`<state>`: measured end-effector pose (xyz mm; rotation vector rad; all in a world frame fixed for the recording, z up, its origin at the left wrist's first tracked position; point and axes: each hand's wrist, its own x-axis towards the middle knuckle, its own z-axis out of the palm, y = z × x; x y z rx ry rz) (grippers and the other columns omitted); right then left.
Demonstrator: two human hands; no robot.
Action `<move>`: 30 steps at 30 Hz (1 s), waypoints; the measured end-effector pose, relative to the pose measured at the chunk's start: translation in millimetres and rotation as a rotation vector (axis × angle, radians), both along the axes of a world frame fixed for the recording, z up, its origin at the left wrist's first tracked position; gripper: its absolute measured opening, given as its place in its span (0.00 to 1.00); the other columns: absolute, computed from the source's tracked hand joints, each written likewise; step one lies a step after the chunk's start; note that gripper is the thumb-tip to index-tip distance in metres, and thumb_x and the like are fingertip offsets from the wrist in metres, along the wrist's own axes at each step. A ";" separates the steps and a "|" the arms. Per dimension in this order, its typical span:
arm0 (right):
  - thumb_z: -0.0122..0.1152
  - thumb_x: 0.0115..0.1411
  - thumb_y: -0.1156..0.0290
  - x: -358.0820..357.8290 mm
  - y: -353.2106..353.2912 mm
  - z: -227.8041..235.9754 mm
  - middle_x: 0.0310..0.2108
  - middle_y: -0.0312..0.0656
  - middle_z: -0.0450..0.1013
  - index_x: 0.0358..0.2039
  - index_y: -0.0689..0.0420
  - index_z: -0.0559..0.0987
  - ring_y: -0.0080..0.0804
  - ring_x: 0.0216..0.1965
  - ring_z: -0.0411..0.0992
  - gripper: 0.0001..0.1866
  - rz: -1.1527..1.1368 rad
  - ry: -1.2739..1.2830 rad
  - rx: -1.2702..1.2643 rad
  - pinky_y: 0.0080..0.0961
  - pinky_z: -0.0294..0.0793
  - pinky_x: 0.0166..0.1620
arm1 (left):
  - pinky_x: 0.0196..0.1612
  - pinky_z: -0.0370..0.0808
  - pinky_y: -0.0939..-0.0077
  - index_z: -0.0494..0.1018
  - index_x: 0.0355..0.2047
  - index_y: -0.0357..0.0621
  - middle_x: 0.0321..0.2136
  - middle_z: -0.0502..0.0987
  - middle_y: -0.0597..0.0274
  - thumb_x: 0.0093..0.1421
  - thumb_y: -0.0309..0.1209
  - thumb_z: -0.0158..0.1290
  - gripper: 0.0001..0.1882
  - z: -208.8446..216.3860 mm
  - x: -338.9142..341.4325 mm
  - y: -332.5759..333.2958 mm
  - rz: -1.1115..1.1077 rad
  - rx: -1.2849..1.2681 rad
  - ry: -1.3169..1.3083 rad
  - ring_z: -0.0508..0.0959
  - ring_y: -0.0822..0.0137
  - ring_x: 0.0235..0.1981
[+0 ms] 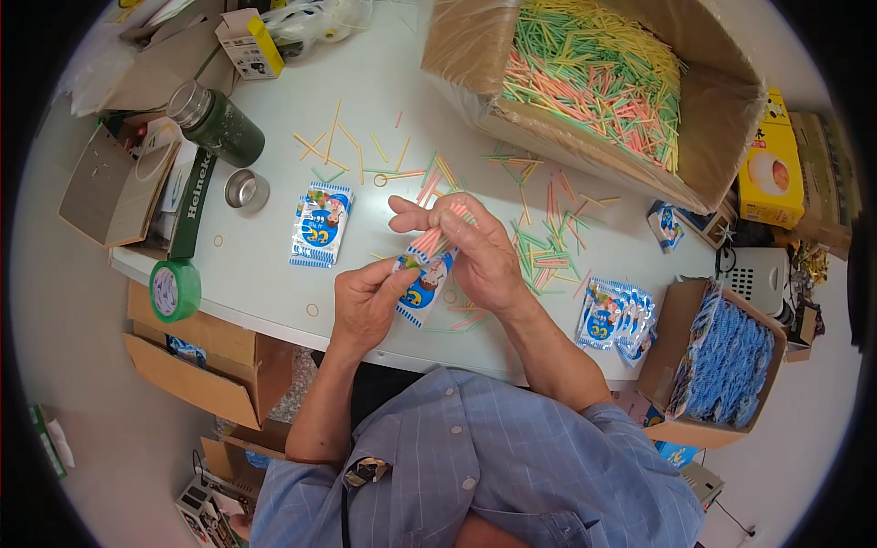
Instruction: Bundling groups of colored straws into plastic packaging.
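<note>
My left hand [365, 297] pinches a small blue-and-white printed packet [422, 285] by its lower edge, just above the table's near edge. My right hand [475, 251] grips a bundle of thin pink and green sticks [438, 237], whose lower ends sit in the packet's open top. Both hands are close together, over the white table [274, 274]. Another packet of the same kind [322, 224] lies flat to the left of my hands.
A big cardboard box [713, 128] full of coloured sticks stands at the back right; loose sticks [548, 247] lie scattered before it. Filled packets [617, 315] are piled at right beside a box of blue packets [726, 361]. A green flask [219, 123], its cap [246, 190] and a green tape roll [174, 289] are at left.
</note>
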<state>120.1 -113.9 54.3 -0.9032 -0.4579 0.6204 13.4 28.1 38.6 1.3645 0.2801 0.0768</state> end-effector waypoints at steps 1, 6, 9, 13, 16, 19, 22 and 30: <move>0.42 0.75 0.63 -1.3 0.0 0.6 0.48 0.54 0.77 0.44 0.56 0.70 0.52 0.65 0.64 0.11 -0.007 0.044 -0.021 0.45 0.59 0.65 | 0.31 0.70 0.85 0.81 0.38 0.32 0.27 0.81 0.68 0.67 0.32 0.56 0.12 -1.7 -0.4 -0.5 0.000 0.000 0.000 0.73 0.83 0.28; 0.43 0.75 0.63 -4.6 0.0 -2.1 0.46 0.53 0.78 0.44 0.57 0.71 0.51 0.65 0.64 0.12 -0.078 0.135 0.043 0.45 0.60 0.65 | 0.32 0.73 0.84 0.81 0.43 0.33 0.29 0.82 0.67 0.67 0.32 0.56 0.13 -14.1 -4.5 -0.4 -0.013 -0.006 0.048 0.75 0.82 0.29; 0.43 0.74 0.63 -4.6 -2.7 -8.0 0.44 0.52 0.78 0.44 0.58 0.71 0.51 0.65 0.64 0.12 -0.053 0.088 0.050 0.44 0.61 0.65 | 0.32 0.72 0.84 0.81 0.42 0.33 0.28 0.82 0.67 0.67 0.33 0.56 0.13 -16.7 -3.9 -3.0 -0.006 -0.070 0.079 0.74 0.82 0.29; 0.46 0.73 0.66 -1.1 -4.8 -14.5 0.48 0.53 0.76 0.47 0.59 0.70 0.49 0.65 0.64 0.11 -0.012 -0.021 -0.019 0.43 0.64 0.64 | 0.34 0.74 0.84 0.81 0.43 0.33 0.30 0.83 0.65 0.67 0.32 0.56 0.13 -15.0 -3.9 -1.4 -0.030 -0.020 0.045 0.76 0.81 0.31; 0.48 0.71 0.69 -0.8 -4.5 -15.0 0.54 0.53 0.73 0.49 0.60 0.72 0.47 0.64 0.65 0.11 0.017 0.098 -0.161 0.44 0.65 0.64 | 0.37 0.75 0.84 0.80 0.45 0.34 0.33 0.83 0.63 0.67 0.31 0.56 0.13 -8.4 -1.0 -5.0 -0.029 -0.036 -0.003 0.78 0.80 0.33; 0.46 0.71 0.67 -3.4 1.9 -6.2 0.58 0.52 0.70 0.51 0.62 0.75 0.44 0.63 0.66 0.15 0.010 0.196 -0.110 0.42 0.64 0.64 | 0.39 0.76 0.83 0.79 0.47 0.33 0.36 0.84 0.61 0.66 0.29 0.57 0.13 -10.0 2.2 -9.3 -0.007 -0.089 0.011 0.79 0.79 0.35; 0.46 0.71 0.62 -1.5 -5.4 -5.4 0.60 0.51 0.69 0.55 0.63 0.76 0.44 0.64 0.65 0.21 -0.070 -0.099 -0.283 0.40 0.60 0.66 | 0.39 0.77 0.83 0.78 0.47 0.32 0.36 0.83 0.61 0.66 0.28 0.57 0.13 -12.9 3.2 -13.0 0.037 -0.121 -0.003 0.79 0.79 0.35; 0.60 0.63 0.64 -23.6 -8.2 -7.0 0.56 0.50 0.71 0.59 0.63 0.73 0.39 0.63 0.65 0.26 -0.240 -0.131 -0.248 0.35 0.62 0.65 | 0.34 0.75 0.82 0.75 0.42 0.33 0.33 0.82 0.63 0.68 0.28 0.54 0.09 -19.9 -1.0 -31.3 0.306 -0.231 -0.074 0.77 0.79 0.30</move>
